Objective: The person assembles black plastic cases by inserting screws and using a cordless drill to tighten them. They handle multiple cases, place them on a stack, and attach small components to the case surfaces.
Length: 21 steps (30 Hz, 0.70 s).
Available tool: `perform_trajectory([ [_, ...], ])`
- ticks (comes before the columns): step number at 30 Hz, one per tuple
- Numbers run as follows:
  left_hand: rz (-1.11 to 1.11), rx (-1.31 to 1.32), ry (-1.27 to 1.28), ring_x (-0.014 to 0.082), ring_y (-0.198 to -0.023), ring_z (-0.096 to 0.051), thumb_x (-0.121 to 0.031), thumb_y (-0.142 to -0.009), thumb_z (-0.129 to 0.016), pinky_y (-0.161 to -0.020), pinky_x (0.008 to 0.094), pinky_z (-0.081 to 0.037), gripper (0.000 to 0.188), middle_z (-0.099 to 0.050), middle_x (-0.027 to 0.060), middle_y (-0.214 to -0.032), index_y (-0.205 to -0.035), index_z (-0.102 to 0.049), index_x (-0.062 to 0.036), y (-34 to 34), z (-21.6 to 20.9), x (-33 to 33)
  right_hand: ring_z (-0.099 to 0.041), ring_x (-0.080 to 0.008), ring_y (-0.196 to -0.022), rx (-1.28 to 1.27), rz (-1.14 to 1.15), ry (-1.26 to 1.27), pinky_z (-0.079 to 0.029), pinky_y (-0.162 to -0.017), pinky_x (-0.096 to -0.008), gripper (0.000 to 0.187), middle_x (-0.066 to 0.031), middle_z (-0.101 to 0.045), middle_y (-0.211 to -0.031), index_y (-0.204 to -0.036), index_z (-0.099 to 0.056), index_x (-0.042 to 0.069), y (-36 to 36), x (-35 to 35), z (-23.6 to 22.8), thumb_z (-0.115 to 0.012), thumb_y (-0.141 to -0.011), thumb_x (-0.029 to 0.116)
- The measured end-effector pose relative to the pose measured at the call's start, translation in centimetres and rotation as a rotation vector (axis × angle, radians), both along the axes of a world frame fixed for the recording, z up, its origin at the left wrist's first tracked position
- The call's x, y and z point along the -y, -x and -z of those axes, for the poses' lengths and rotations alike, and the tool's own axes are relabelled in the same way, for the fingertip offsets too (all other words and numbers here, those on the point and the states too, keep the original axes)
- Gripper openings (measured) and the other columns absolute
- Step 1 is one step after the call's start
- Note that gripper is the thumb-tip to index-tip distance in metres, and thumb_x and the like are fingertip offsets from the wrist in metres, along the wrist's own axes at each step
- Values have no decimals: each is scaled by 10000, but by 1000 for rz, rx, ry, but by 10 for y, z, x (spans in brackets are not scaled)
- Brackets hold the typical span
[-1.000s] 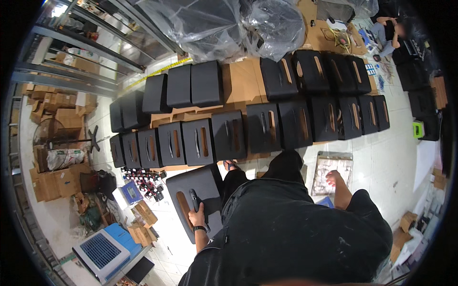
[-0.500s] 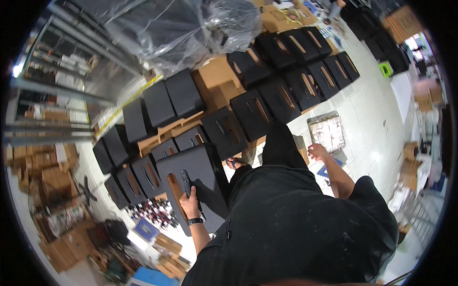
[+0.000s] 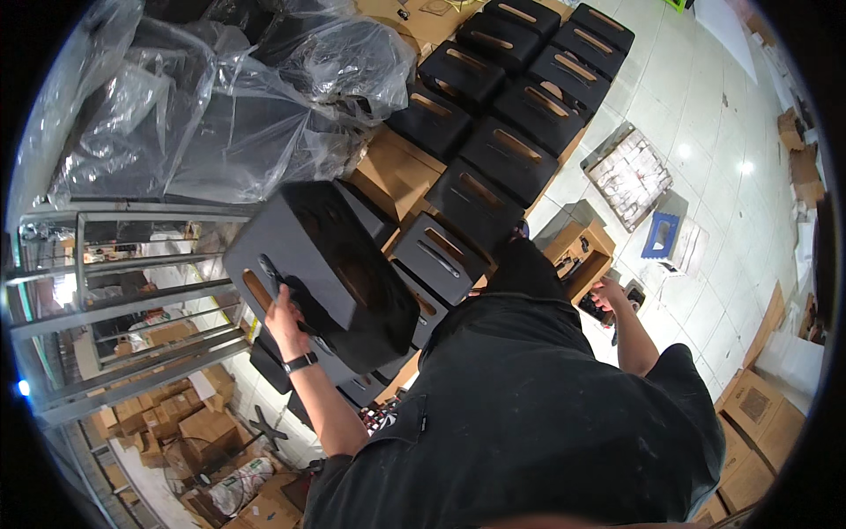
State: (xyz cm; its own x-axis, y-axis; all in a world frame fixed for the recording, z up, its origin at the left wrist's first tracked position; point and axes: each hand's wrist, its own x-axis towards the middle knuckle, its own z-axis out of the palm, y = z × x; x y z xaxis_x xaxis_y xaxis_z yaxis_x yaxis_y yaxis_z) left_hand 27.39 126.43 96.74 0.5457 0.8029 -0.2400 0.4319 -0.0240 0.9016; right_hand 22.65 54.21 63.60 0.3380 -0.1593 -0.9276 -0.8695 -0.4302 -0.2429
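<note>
My left hand point(image 3: 284, 324) is closed around the black bar handle of a large black box-shaped case point(image 3: 357, 282). Beside that handle runs a long slot with a brown edge. The case is tilted, raised over other black cases standing in rows, and hides part of them. My right hand point(image 3: 608, 296) hangs loosely at my right side, fingers slightly bent and apart, with nothing seen in it. It appears close to the edge of an open cardboard box point(image 3: 601, 236) with small dark items in it; whether they touch I cannot tell.
Rows of slotted black cases point(image 3: 511, 145) stand on cardboard ahead. Clear plastic sheeting point(image 3: 256, 115) drapes a bulky stack at upper left. Metal rails point(image 3: 132, 344) run along the left. A whitish square block point(image 3: 630, 176) and a blue piece point(image 3: 663, 235) lie on the tiled floor.
The case in my left hand has risen and tilted, moving left and forward over the rows. My view has turned left. My right hand now appears by the open cardboard box.
</note>
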Motion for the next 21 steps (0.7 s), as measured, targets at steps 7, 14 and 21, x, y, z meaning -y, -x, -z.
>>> perform_trajectory([
  [7,34,249,10,55,-562,-408,-321,-926,-797,-539,270,-338,305,-431,-84,-663,-789,-580,-158,-120,-67,22,-710,-240,-783,-113,-24,-28,-573,-735,-487,319,-70,-747,-982,-1263,-630,158,-18,63,48,-699,-982,292],
  [14,83,539,-9,51,-597,-355,-282,-989,-742,-577,268,-285,323,-396,-94,-665,-759,-534,-193,-228,-129,121,-621,-148,-614,202,531,-442,-452,-496,-267,332,-49,-681,-840,-1271,-624,89,-119,122,82,-663,-958,191],
  [21,81,581,-12,64,-623,-382,-259,-983,-738,-585,259,-326,305,-425,-76,-693,-759,-552,-167,-297,-127,180,-596,-113,-635,320,460,-286,-447,-521,-253,359,-30,-665,-855,-1307,-597,76,-121,109,56,-639,-969,191],
])
